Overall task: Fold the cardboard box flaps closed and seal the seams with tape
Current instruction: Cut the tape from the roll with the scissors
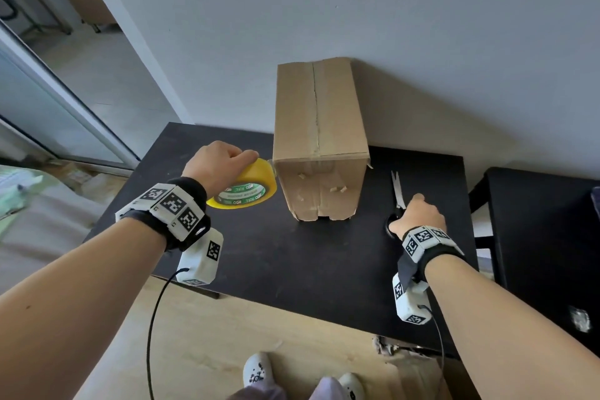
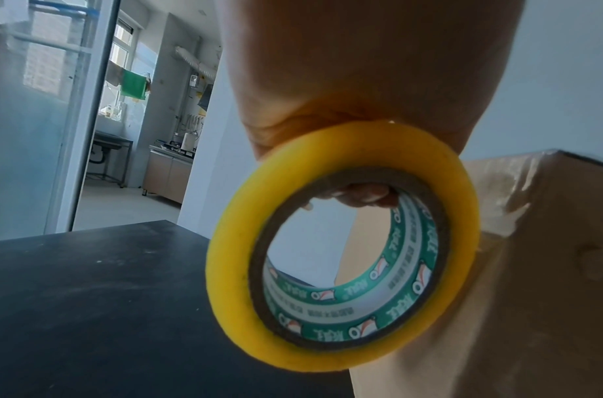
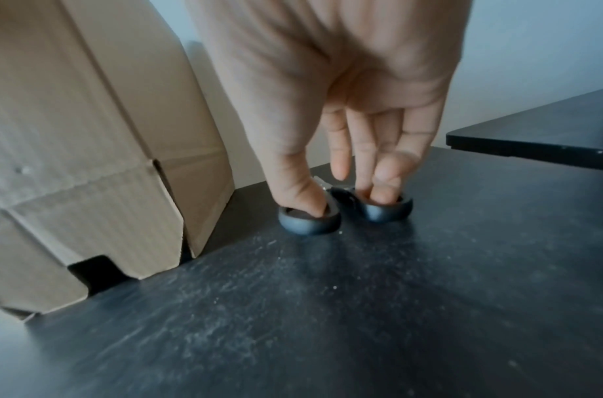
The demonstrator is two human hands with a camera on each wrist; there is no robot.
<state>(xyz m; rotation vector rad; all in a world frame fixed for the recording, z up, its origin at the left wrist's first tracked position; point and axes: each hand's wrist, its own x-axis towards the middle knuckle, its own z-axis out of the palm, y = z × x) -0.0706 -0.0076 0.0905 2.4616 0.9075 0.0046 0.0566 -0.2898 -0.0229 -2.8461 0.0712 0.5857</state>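
A tall cardboard box [image 1: 319,127] stands on the black table [image 1: 292,269], its top flaps folded shut along a middle seam. Shiny tape covers its near upper corner [image 2: 497,194]. My left hand [image 1: 220,162] grips a yellow tape roll [image 1: 256,177] just left of the box, fingertips hooked inside the core [image 2: 361,196]. A short strip seems to run from the roll to the box. To the right lie scissors [image 1: 397,191]. My right hand [image 1: 417,216] has its thumb in one black handle loop [image 3: 307,226] and fingers in the other [image 3: 388,207].
A white wall rises right behind the box. A second black table [image 1: 535,237] stands close on the right. To the left, an open doorway [image 2: 140,134] leads to a kitchen. My feet [image 1: 258,373] are below the table's front edge.
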